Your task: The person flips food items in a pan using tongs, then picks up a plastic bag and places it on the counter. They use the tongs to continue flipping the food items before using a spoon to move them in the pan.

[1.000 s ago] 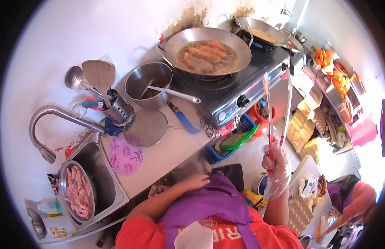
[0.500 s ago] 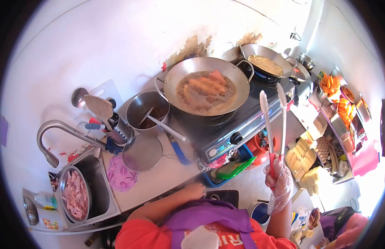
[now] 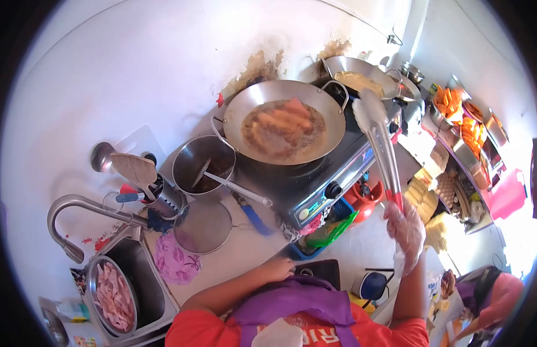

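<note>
My right hand (image 3: 405,231), in a clear plastic glove, is closed around the red grips of metal tongs (image 3: 383,144). The tongs point up, their tips close together near the right side of the stove. My left hand (image 3: 278,269) is curled in a loose fist near the counter's front edge, with no object visible in it. Ahead, a large wok (image 3: 236,121) on the stove (image 3: 315,185) holds bubbling oil with orange-brown pieces of food (image 3: 283,124). A second wok (image 3: 332,65) behind it holds pale yellowish contents.
A pot (image 3: 187,153) with a ladle-like utensil stands left of the stove. A strainer (image 3: 203,226) lies on the counter. A bowl of raw meat (image 3: 113,298) sits in the sink (image 3: 155,289). Another person (image 3: 503,298) is at lower right, near bread packs (image 3: 422,194).
My right hand has shifted slightly right with the tongs. Their tips have come together and swung left, towards the wok. My left hand stays curled. The view has shifted slightly.
</note>
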Motion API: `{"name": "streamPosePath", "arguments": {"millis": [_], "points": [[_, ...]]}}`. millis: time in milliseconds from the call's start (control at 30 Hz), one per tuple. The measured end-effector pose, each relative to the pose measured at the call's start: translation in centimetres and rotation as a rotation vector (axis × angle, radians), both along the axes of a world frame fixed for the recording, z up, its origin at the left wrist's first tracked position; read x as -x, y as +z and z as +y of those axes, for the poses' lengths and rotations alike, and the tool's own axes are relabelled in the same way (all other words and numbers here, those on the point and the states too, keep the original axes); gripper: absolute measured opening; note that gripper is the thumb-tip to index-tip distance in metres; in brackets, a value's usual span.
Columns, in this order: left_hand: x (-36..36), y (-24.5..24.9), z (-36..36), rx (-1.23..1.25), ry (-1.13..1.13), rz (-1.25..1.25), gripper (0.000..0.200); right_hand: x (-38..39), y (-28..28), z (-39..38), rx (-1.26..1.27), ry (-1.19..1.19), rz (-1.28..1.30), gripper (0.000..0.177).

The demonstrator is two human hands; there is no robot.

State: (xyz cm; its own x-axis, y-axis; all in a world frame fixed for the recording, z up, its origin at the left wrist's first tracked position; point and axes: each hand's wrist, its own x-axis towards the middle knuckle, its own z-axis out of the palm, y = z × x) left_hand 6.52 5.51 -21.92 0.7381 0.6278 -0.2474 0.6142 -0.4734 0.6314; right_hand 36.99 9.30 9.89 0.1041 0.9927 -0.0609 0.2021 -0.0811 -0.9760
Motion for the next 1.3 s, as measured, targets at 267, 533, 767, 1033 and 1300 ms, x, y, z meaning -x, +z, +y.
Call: {"name": "streamPosePath", "arguments": {"millis": [267, 533, 767, 1033, 1300], "points": [[-0.1, 3.3, 0.3, -0.079, -0.117, -0.03, 0.04, 2.2, 4.5, 8.6, -0.072, 0.151, -1.002, 0.048], [0.3, 8.5, 1.1, 0.375, -0.072, -0.345, 0.052, 5.8, 6.4, 16.6, 0.092, 0.251, -1.202, 0.05], [8.0, 19.4, -0.6, 0.316, 0.4, -0.518, 0.051, 6.5, 6.1, 21.8, 0.056, 0.401, -1.061, 0.042], [22.3, 23.9, -3.6, -0.566, 1.228, -0.555, 0.032, 7.7, 6.4, 20.5, 0.19, 0.388, -0.88, 0.033], [22.7, 26.7, 0.3, -1.043, 0.986, -0.075, 0.031, 8.2, 7.2, 16.5, -0.191, 0.47, -1.105, 0.036]]}}
